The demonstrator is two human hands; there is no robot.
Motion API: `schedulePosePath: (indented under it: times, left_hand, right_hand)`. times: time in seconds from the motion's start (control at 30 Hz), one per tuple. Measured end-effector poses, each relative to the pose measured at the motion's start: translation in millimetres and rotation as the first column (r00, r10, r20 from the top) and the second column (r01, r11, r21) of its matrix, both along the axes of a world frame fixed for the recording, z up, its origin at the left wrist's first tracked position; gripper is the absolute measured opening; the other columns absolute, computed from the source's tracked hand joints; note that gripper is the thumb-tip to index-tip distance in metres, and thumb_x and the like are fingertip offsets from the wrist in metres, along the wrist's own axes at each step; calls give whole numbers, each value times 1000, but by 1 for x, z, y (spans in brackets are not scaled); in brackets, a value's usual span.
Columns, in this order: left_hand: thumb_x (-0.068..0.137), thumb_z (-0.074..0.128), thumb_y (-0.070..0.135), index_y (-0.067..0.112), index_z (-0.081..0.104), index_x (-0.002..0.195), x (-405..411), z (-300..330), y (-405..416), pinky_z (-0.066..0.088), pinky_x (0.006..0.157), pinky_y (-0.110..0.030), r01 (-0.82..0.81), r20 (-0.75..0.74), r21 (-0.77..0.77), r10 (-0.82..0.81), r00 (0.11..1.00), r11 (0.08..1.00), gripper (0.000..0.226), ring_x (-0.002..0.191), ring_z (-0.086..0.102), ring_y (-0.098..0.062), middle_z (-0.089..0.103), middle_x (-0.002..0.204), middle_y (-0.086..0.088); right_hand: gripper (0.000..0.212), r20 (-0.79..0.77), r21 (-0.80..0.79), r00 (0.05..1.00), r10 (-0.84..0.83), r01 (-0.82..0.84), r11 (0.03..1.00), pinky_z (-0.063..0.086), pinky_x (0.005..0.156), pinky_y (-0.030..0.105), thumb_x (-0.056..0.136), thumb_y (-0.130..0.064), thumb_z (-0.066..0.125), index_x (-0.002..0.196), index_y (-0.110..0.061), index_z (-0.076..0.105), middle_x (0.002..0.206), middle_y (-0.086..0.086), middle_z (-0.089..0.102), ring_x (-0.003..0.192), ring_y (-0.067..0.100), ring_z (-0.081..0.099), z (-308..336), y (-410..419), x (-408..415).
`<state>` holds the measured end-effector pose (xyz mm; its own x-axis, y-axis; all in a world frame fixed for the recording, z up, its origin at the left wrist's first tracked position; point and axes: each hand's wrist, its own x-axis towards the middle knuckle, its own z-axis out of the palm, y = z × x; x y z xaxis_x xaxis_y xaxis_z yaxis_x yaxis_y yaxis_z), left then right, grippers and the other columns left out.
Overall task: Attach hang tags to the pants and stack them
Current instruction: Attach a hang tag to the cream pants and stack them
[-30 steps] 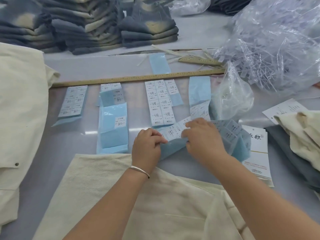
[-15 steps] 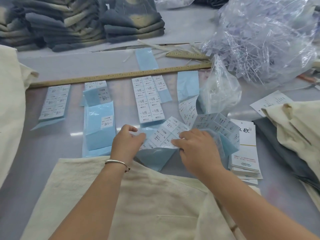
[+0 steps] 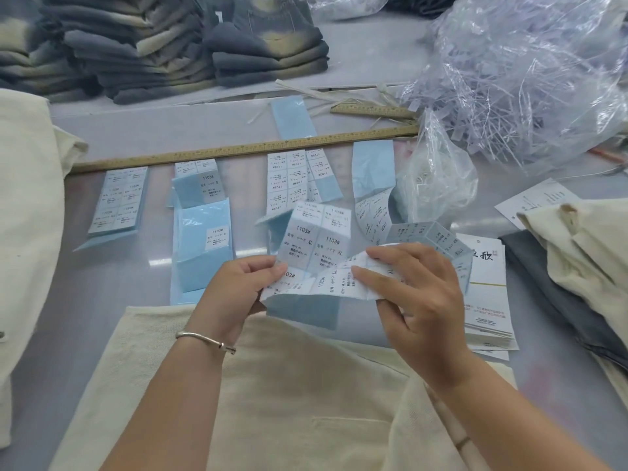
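Note:
Cream pants [image 3: 289, 402] lie flat on the table in front of me. Above them both hands hold up a strip of white size stickers on blue backing [image 3: 316, 246], printed 1103# XL. My left hand [image 3: 238, 287] pinches the strip's left edge. My right hand [image 3: 411, 294] pinches its lower right part, which is bent forward. A stack of white hang tags [image 3: 486, 300] lies just right of my right hand.
More sticker sheets [image 3: 119, 202] lie in a row below a long wooden ruler [image 3: 238, 151]. A clear bag of plastic tag pins [image 3: 526, 79] fills the far right. Folded grey pants [image 3: 265, 52] are stacked at the back. Cream pants [image 3: 27, 215] hang at left, more garments [image 3: 577, 249] at right.
Both hands have lifted the sticker strip off the table toward me, and it now stands upright with the XL labels facing me. The view shifted slightly.

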<state>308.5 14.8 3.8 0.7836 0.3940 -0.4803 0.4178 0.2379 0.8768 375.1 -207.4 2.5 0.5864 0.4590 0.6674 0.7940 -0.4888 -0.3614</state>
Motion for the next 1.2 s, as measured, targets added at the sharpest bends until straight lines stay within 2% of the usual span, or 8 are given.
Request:
schedulePosePath:
  times: [0.17,0.37,0.47,0.57,0.63,0.9,1.03,1.2]
  left_hand:
    - [89,64,4,10,68,110,-2,3,-7,58,64,-24,-1,108,27,-2,994,1000,22,77,71,-16,76,97,-9]
    - [89,63,-1,20,67,96,12,17,-7,57,62,-21,-207,357,226,117,927,952,22,75,73,-10,77,84,4]
    - [91,63,4,22,65,97,21,30,4,59,74,-29,-352,455,373,162,876,858,18,87,72,-11,76,88,10]
    - [94,59,13,29,58,94,32,36,12,58,80,-48,-405,468,412,192,863,816,16,91,70,-20,74,89,4]
    - [96,53,14,28,51,93,44,33,7,58,76,-54,-395,423,397,217,880,829,14,86,69,-22,70,87,1]
    - [99,48,10,18,49,100,132,17,-28,55,58,-30,-270,357,233,176,917,934,9,77,67,-19,69,95,-6]
    - [102,42,40,14,58,113,163,15,-39,58,63,-33,101,19,165,-106,994,981,33,80,67,-17,68,106,-7]
    - [98,38,51,12,55,97,147,10,-39,59,80,-49,26,-149,232,9,989,972,43,81,68,-29,64,97,-11]
  right_hand:
    - [45,-130,-66,991,-12,3,998,47,89,52,75,-9,60,119,-11,69,121,9,65,108,35,59,-1,-9,-7]
    - [88,-433,-344,901,6,-172,923,23,115,39,79,-80,41,152,-37,19,155,-3,30,141,18,27,0,-19,-6]
    - [62,-284,-44,923,-259,257,965,30,107,43,88,-63,47,133,-20,52,138,8,49,129,23,40,2,-33,19]
    - [75,-644,-159,588,-489,522,838,28,110,44,85,-57,61,143,-17,37,146,11,39,134,25,31,-3,-45,53]
    - [84,-820,-169,419,-389,472,865,34,109,43,80,-58,67,148,-24,30,150,8,36,133,25,37,-8,-49,63]
    - [140,-890,-123,456,19,-279,952,18,114,24,34,-72,85,142,-63,-4,154,-32,2,140,-12,8,0,-49,56]
    - [120,-743,-439,642,-190,-253,862,30,114,34,54,-48,89,146,-56,13,158,-19,-7,146,7,12,-9,-48,53]
    - [18,-590,-200,711,-382,330,922,34,71,30,84,-27,72,97,-17,64,97,-2,60,93,22,56,-21,-36,61]
